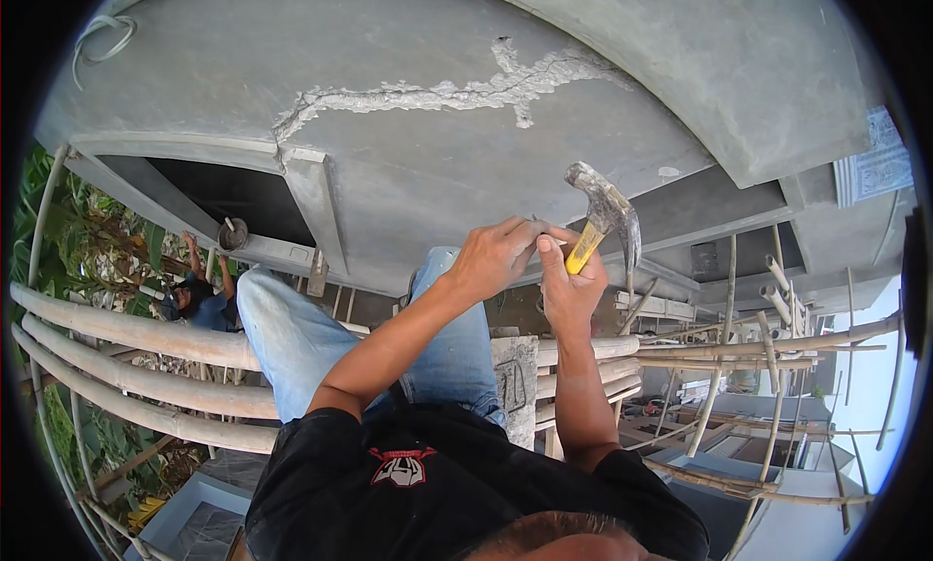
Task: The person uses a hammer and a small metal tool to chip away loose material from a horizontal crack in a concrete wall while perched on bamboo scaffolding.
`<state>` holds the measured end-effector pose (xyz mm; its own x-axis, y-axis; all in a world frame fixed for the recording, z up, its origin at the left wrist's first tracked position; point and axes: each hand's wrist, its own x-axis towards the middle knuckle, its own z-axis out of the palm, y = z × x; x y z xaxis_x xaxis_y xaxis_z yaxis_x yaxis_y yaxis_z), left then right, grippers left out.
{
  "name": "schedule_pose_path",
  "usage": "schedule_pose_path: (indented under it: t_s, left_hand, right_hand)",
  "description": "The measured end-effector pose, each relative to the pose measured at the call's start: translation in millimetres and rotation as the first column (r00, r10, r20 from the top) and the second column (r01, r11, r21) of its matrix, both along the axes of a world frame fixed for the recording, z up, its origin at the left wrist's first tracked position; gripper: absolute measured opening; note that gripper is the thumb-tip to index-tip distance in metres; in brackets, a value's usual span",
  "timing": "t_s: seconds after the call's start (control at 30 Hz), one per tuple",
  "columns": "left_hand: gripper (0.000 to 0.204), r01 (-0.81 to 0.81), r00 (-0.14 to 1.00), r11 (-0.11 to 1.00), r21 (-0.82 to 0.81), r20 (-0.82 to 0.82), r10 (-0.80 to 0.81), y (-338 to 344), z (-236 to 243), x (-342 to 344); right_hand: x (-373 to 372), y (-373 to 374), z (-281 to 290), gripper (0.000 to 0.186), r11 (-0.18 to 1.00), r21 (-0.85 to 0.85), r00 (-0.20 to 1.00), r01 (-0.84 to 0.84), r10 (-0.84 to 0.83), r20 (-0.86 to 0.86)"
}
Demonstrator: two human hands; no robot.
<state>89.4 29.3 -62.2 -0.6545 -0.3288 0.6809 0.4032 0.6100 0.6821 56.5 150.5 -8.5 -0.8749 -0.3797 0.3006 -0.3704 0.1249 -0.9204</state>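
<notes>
Rounded head [559, 544], right hand [573, 294] clamped on scuffed hammer [606, 209], left hand [494, 262] grasp unclear, jagged-grooved concrete wall [428, 163]

The hammer [604, 211] is before the wall [408, 192], bamboo poles [136, 329] left and right

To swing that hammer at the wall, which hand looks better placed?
Probably the right hand: it holds the hammer by its yellow handle, while the left hand, close by, isn't visibly gripping it.

hammer handle [584, 247] partly hidden by hands [571, 287], co-worker [216, 310] partly behind bamboo poles [146, 326], wearer's head [556, 534] cropped below
</notes>
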Motion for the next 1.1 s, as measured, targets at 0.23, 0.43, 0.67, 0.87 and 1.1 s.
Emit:
schedule_pose_path:
  t_s: [0.23,0.43,0.67,0.87,1.1]
  left_hand:
    - [0.016,0.119,0.992,0.878,0.464,-0.021,-0.124,2,4,0]
    - [0.02,0.302,0.91,0.107,0.947,-0.254,-0.327,0,16,-10]
    - [0.023,0.3,0.843,-0.224,0.927,-0.368,-0.392,-10,43,-32]
    - [0.023,0.432,0.819,-0.285,0.856,-0.505,-0.274,-28,47,-59]
    - [0.02,0.466,0.802,-0.343,0.816,-0.553,-0.225,-33,41,-77]
  right_hand:
    - [1,6,-5,0.016,1.0,0.002,1.0,0.008,-0.008,0.012]
    - [-3,1,-11,0.015,0.999,-0.015,0.999,0.034,-0.034,-0.001]
    - [-22,-21,18,0.016,1.0,-0.007,0.989,0.018,-0.019,-0.147]
    - [-42,-38,29,0.029,0.999,-0.002,0.915,0.054,-0.05,-0.399]
    - [-32,-17,24,0.027,0.996,0.038,0.966,0.076,-0.064,-0.252]
